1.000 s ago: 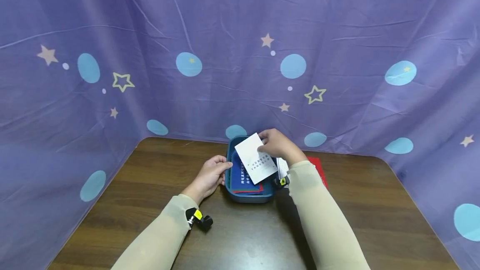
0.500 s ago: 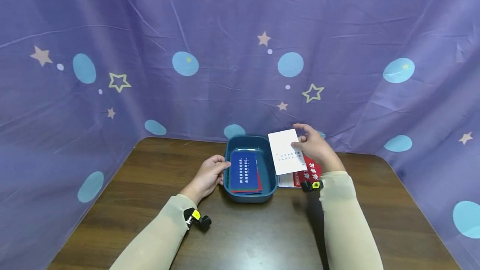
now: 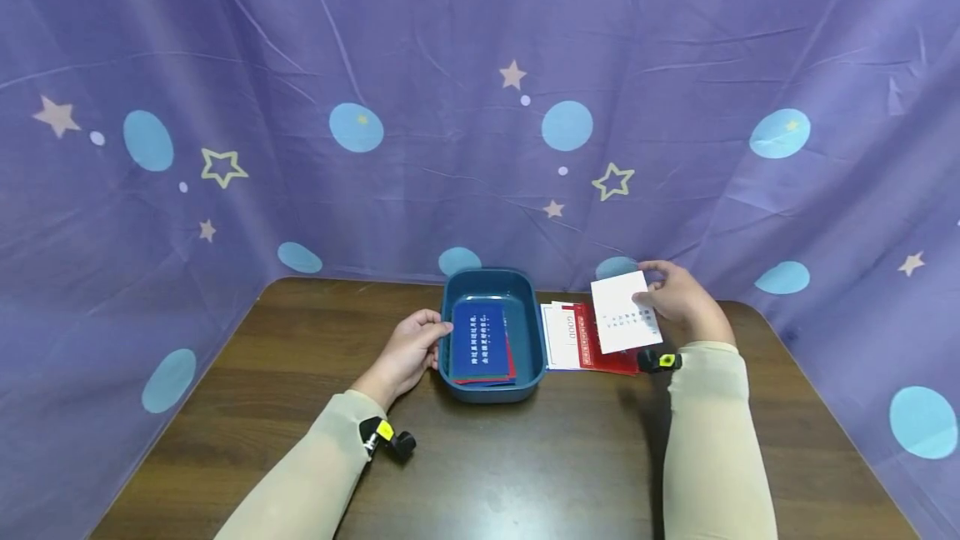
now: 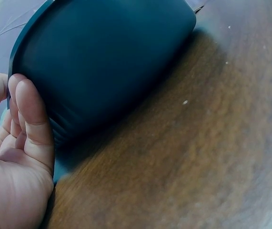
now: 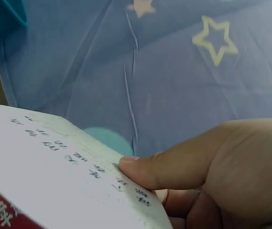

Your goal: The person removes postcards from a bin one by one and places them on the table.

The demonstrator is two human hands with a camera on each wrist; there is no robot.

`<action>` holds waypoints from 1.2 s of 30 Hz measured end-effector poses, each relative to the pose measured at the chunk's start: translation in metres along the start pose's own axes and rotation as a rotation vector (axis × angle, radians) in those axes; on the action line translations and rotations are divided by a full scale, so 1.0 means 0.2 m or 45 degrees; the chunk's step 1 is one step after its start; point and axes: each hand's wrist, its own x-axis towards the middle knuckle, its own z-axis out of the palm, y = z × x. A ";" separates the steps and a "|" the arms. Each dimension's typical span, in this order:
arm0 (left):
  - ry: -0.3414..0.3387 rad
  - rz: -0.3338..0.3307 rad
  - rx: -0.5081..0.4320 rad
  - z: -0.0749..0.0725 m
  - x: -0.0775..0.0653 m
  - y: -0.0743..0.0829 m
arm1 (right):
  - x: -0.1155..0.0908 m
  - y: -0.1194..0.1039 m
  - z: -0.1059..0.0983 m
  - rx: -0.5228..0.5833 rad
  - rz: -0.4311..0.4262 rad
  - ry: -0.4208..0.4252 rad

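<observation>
A white card (image 3: pixel 622 311) with dark printed characters is pinched in my right hand (image 3: pixel 681 298), thumb on top, above the right part of the table. Under it lie a red card (image 3: pixel 592 348) with white characters and a white card (image 3: pixel 560 338) reading GOOD. My left hand (image 3: pixel 403 354) grips the left rim of a dark teal basin (image 3: pixel 531 382), thumb at the rim and fingers along the outer wall. Inside the basin lies a stack of cards, a blue card (image 3: pixel 480 344) with white characters on top. In the right wrist view the thumb presses the edge of the held card (image 5: pixel 69 167).
The brown wooden table (image 3: pixel 480 457) ends at a purple curtain (image 3: pixel 420 215) with stars and blue ovals, close behind the basin. The cards on the table lie just right of the basin.
My right hand has carried the white card from over the basin to the right, above the cards on the table. My left hand stays on the basin's rim.
</observation>
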 end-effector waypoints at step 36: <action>-0.006 0.001 -0.007 0.00 0.00 0.00 | 0.10 0.16 0.19 -0.505 0.223 0.010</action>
